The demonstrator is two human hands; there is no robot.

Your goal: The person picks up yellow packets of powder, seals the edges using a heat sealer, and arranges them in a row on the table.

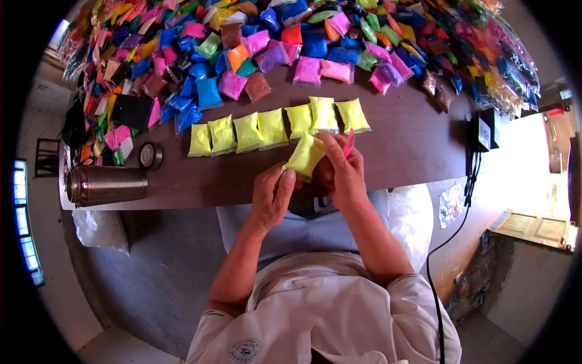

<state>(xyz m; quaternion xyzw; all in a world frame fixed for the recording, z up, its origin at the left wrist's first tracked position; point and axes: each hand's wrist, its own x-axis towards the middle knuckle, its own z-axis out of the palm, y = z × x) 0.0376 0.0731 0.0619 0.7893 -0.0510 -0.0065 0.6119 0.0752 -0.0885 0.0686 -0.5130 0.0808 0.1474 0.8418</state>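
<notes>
A small clear packet filled with yellow stuff (305,155) is held up between my two hands, in front of the table's near edge. My left hand (271,195) pinches its lower left corner between thumb and fingers. At its upper right, my right hand (343,168) is closed on the packet's edge, with some fingers hidden behind it. A thin pink pointed piece (349,143) sticks up from that same hand; its lower part is covered by the fingers. Just beyond lies a row of several similar yellow packets (271,128) on the brown table (400,145).
Heaps of many-coloured packets (315,43) cover the far side of the table. At the left are a steel flask (109,185), its round lid (150,155) and a black box (132,111). A black device (480,133) with a hanging cable (451,235) stands at the right edge.
</notes>
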